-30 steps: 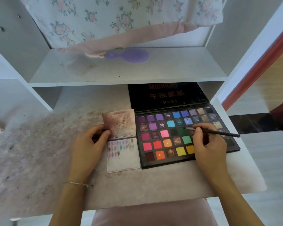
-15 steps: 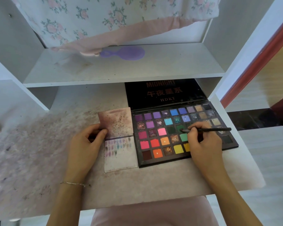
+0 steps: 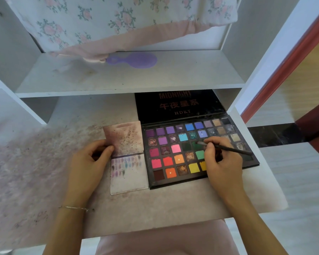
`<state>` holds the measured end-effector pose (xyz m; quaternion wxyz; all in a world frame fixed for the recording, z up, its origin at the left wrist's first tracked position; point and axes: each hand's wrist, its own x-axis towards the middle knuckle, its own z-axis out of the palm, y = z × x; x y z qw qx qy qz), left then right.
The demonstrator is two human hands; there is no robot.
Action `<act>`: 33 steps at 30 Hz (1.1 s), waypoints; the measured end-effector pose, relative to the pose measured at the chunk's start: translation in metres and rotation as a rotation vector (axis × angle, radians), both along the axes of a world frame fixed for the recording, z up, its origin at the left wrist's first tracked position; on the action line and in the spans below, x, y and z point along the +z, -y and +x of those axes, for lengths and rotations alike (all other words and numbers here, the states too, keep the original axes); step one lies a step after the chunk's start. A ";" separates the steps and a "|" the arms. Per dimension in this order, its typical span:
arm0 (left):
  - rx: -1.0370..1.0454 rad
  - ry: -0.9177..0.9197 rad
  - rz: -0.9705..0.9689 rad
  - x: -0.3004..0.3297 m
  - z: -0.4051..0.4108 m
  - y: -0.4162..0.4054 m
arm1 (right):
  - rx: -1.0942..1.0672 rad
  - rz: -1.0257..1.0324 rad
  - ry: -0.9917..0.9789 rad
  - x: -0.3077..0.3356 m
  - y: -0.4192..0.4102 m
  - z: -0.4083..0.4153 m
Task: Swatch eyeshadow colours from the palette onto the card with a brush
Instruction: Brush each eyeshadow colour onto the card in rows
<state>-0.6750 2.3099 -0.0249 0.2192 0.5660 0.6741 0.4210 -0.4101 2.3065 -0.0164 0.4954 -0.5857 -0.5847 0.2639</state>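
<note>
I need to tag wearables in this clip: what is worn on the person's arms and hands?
Both forearms are bare, with no sleeves in view. The left wrist carries a thin, pale metallic chain bracelet. The left hand and right hand show no rings, gloves or watch that I can make out.

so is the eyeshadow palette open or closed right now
Open. The palette lies flat with its colour pans exposed, and its black lid is folded back, lettering facing up, under the shelf.

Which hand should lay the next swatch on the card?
Right. The right hand already grips the brush, its tip on a dark green pan of the palette; the left hand holds the card.
</note>
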 end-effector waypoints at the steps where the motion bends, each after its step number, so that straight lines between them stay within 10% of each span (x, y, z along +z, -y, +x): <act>1: 0.002 0.000 0.000 0.000 0.000 0.000 | 0.016 0.003 0.001 0.001 0.000 -0.002; 33: 0.024 -0.018 -0.035 0.001 0.000 0.000 | 0.401 -0.145 0.110 0.001 0.017 -0.095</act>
